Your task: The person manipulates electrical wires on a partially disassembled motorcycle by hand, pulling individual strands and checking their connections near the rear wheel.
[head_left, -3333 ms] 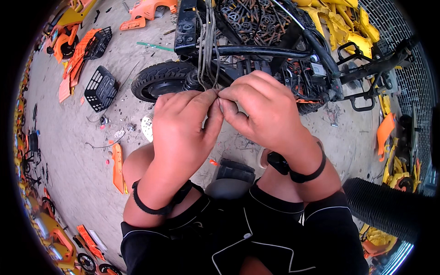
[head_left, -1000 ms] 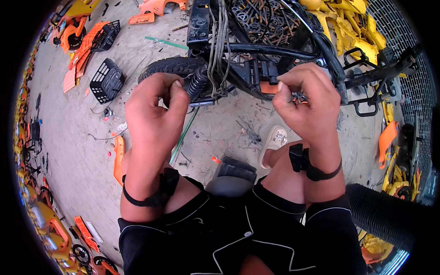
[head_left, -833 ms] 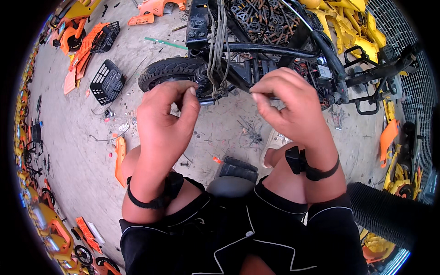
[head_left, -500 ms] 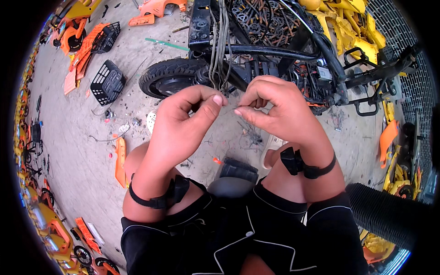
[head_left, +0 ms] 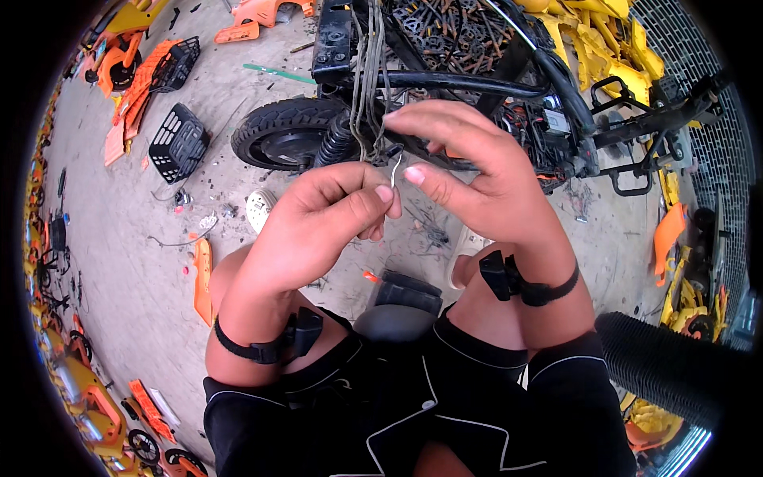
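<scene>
My left hand (head_left: 322,219) is closed, thumb against forefinger, on a short thin wire (head_left: 395,170). The wire is pale and slightly curved, and it sticks up out of the pinch. Just to its right, my right hand (head_left: 477,175) stands open, its fingers stretched above and its thumb apart below, with nothing seen between them. Beyond both hands hangs a bundle of grey cables (head_left: 368,87) in front of a black vehicle frame (head_left: 469,82). A small dark piece (head_left: 393,149) shows near the wire's upper end; whether they join I cannot tell.
A black-tyred wheel (head_left: 282,131) lies left of the frame. Rusty chains and metal parts (head_left: 453,36) are heaped behind it. A black basket (head_left: 180,141) and orange panels (head_left: 135,103) lie on the floor at left. Yellow panels (head_left: 620,48) are piled at far right. A ribbed black hose (head_left: 660,366) runs at lower right.
My right hand has gone from a pinch to open fingers, rising slightly. My left hand has moved a little nearer and right, and the pale wire now shows in its pinch.
</scene>
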`<state>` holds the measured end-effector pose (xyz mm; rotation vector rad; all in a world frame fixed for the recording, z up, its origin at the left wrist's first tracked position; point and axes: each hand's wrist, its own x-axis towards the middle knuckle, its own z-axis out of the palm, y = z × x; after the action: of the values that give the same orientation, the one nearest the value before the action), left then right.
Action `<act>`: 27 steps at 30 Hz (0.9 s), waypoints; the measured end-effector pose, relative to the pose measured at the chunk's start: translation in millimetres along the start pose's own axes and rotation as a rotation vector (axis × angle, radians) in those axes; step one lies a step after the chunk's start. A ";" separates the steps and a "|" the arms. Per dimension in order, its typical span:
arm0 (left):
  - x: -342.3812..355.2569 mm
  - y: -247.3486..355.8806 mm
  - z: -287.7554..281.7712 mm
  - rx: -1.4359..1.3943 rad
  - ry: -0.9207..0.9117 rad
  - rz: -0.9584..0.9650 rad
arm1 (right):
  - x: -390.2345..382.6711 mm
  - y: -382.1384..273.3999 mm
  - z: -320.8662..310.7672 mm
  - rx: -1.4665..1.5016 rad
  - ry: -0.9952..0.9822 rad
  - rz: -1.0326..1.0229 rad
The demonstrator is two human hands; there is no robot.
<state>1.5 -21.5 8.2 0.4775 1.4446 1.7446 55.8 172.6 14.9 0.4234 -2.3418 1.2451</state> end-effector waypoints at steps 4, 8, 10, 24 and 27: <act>0.3 -2.5 0.0 -0.001 -0.020 0.001 | -0.7 9.6 -5.1 -0.017 -0.111 -0.055; 0.4 0.4 0.2 -0.001 -0.003 -0.028 | -1.4 10.9 -6.3 -0.027 -0.106 -0.038; -0.7 4.4 -5.8 -0.003 -0.056 -0.101 | -2.1 10.7 -6.4 -0.034 -0.095 -0.033; -11.1 12.1 15.9 0.404 0.177 0.146 | -5.8 3.5 10.2 0.033 0.131 0.166; -25.8 20.7 21.6 0.335 0.193 0.237 | -6.2 22.0 5.4 -0.002 0.285 0.256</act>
<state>25.7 -28.1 38.7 0.6952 1.8978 1.7735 49.5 180.4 -6.4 -0.0573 -2.1976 1.3190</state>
